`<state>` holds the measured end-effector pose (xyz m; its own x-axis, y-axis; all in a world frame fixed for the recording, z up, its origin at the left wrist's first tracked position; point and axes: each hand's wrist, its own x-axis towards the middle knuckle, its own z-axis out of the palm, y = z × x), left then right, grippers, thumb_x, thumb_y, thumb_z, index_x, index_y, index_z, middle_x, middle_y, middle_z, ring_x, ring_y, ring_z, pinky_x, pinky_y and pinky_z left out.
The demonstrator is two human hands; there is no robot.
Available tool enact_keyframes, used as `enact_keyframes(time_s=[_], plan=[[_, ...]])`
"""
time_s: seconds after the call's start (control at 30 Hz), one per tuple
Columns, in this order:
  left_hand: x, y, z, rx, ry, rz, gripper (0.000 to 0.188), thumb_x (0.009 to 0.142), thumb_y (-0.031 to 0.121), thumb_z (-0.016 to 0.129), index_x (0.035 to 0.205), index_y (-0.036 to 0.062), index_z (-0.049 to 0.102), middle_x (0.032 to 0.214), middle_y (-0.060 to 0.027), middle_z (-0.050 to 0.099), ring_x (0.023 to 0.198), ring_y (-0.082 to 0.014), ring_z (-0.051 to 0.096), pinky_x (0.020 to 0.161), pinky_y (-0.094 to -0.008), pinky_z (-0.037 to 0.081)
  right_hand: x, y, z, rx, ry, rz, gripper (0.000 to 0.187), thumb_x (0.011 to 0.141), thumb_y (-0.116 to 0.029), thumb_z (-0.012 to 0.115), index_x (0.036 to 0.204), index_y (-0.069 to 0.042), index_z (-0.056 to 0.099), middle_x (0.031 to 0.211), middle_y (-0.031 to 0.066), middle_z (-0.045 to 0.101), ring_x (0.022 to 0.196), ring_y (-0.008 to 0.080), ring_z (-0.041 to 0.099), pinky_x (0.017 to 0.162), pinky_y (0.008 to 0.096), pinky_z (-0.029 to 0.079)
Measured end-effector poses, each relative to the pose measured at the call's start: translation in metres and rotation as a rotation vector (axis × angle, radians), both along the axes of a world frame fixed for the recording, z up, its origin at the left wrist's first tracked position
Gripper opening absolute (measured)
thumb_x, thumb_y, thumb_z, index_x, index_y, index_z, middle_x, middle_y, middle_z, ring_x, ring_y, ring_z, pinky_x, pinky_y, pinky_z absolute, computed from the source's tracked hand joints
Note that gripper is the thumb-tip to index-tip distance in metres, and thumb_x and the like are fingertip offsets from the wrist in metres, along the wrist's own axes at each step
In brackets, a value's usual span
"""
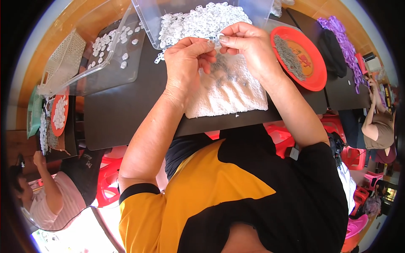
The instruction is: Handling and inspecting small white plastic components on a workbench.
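Close together above a cream towel (pixel 228 99), both my hands pinch at one small white plastic piece (pixel 219 36). My left hand (pixel 183 61) has its thumb and forefinger pressed together on the near side of the piece. From the right, my right hand (pixel 249 44) grips it between thumb and fingertips. Fingers partly cover the piece, so its full shape is hidden. A scatter of small dark grey bits (pixel 221 65) lies on the towel under my hands. Just beyond is a clear plastic bin (pixel 148 23) heaped with white plastic pieces (pixel 202 19).
An orange-red plate (pixel 314 78) with small grey parts (pixel 290 57) is at right. Clear tray (pixel 126 78) at left holds white pieces. Purple strips (pixel 337 33) lie beside a black item (pixel 331 52). Other people sit left (pixel 59 198) and right (pixel 379 126).
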<state>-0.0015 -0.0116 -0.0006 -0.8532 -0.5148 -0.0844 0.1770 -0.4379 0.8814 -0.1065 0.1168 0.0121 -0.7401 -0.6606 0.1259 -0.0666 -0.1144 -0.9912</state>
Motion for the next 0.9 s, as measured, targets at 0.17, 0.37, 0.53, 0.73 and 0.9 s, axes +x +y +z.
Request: enact_keyframes(time_s=[0.17,0.37,0.53,0.73,0.9], plan=[[0.001,0.0,0.0,-0.082,-0.028,0.011,0.01,0.083,0.003,0.066,0.088,-0.0053,0.063,0.075,-0.0116,0.064,0.059,-0.0168,0.061,0.047,-0.0261,0.044,-0.002,0.001,-0.004,0.03,0.024,0.034,0.015,0.087,-0.01,0.066,0.099,-0.001,0.067,0.086,0.0051,0.067,0.077,0.0126,0.064,0.073,0.025,0.046],[0.0,0.002,-0.001,-0.147,-0.019,0.033,0.009,0.082,0.002,0.066,0.086,-0.005,0.063,0.074,-0.0117,0.065,0.059,-0.0166,0.061,0.047,-0.0261,0.044,-0.003,0.002,-0.005,0.006,0.063,0.098,0.016,0.086,-0.009,0.066,0.099,0.0,0.067,0.088,0.006,0.068,0.076,0.0131,0.064,0.075,0.0255,0.048],[0.001,0.003,0.0,-0.182,-0.005,0.025,0.008,0.084,0.002,0.065,0.087,-0.005,0.063,0.075,-0.0118,0.065,0.061,-0.0166,0.061,0.051,-0.0263,0.045,-0.001,-0.002,-0.008,-0.08,-0.036,0.086,0.013,0.082,-0.007,0.069,0.092,0.002,0.07,0.081,0.0064,0.068,0.074,0.013,0.063,0.072,0.0263,0.049],[0.001,0.008,0.007,-0.188,0.092,-0.042,0.013,0.082,0.0,0.071,0.093,-0.0039,0.063,0.078,-0.0086,0.066,0.069,-0.0134,0.061,0.053,-0.0247,0.046,-0.016,0.009,-0.005,-0.074,-0.127,0.147,0.017,0.084,-0.006,0.066,0.098,0.001,0.068,0.083,0.0062,0.068,0.074,0.0133,0.065,0.071,0.0256,0.049],[0.001,0.009,0.006,-0.293,0.119,-0.16,0.025,0.077,-0.002,0.076,0.101,-0.0018,0.066,0.082,-0.0062,0.067,0.072,-0.0103,0.062,0.055,-0.0231,0.049,-0.018,0.016,0.002,-0.068,-0.127,0.218,0.023,0.083,-0.008,0.067,0.104,0.002,0.065,0.082,0.0062,0.068,0.073,0.0136,0.065,0.069,0.0244,0.048]])
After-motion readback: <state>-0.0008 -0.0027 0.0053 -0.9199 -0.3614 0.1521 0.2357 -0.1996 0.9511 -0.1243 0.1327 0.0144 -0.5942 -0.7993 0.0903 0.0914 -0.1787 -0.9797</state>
